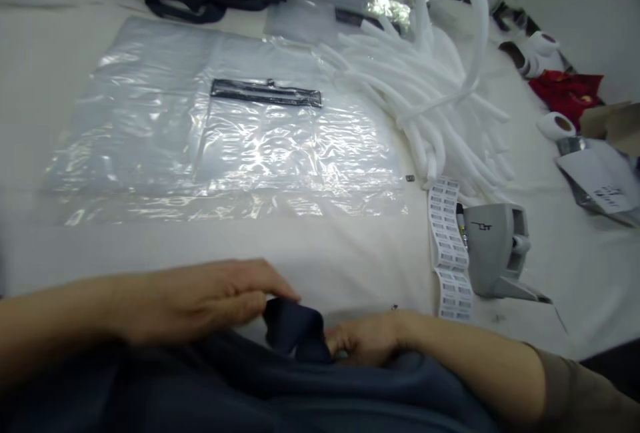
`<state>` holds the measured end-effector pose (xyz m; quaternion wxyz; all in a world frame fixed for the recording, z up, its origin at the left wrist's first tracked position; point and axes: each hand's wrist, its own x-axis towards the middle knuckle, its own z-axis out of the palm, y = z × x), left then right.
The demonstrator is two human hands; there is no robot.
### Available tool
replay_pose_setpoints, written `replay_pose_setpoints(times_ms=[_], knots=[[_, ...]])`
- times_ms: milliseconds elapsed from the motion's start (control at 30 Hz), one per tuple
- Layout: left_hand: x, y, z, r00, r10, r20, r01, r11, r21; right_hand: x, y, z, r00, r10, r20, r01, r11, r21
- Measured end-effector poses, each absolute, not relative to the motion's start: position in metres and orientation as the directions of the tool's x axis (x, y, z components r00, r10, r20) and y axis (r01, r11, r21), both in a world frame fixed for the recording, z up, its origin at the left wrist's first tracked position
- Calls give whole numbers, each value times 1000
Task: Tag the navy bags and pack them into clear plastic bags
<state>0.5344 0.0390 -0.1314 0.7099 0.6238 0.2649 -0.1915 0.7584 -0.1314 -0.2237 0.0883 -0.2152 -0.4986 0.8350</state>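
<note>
Dark blue cloth lies nearest, draped over the counter edge under both forearms, with a raised fold between the hands. Left hand lies flat, fingers together, tips on the fold. Right hand is curled, pinching the fold. Judgement: soft, limp, light; it will sag, so grip at the fold or the hems. Just beyond the hands is a bare strip, room to spread. Farther: slippery plastic bags. To the right: label strip, dispenser. Beyond: foam tubes.

Left hand flat on navy cloth, right hand pinching it (raised fold)
</note>
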Motion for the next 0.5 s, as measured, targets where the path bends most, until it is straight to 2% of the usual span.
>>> replay_pose_setpoints(times_ms=[100, 167, 267, 367, 433, 500], knots=[[516, 73, -151, 734, -55, -677, 677, -18, 736, 751, -139, -184, -840, 519, -159, 32, -245, -969], [511, 79, -168, 682, -140, -718, 714, -88, 695, 750, -140, -164, -817, 556, -154, 50, -199, -979], [515, 63, -191, 665, -268, -697, 686, -148, 712, 753, -143, -150, -790, 539, -290, 178, -251, -951], [519, 33, -211, 683, -375, -627, 603, -194, 774, 765, -144, -146, -801, 429, -419, 278, -354, -893], [513, 15, -223, 613, -472, -633, 628, -195, 753, 775, -140, -142, -831, 342, -438, 264, -450, -853], [504, 1, -232, 490, -609, -624, 715, -128, 687, 782, -134, -138, -870, 292, -396, 204, -519, -830]])
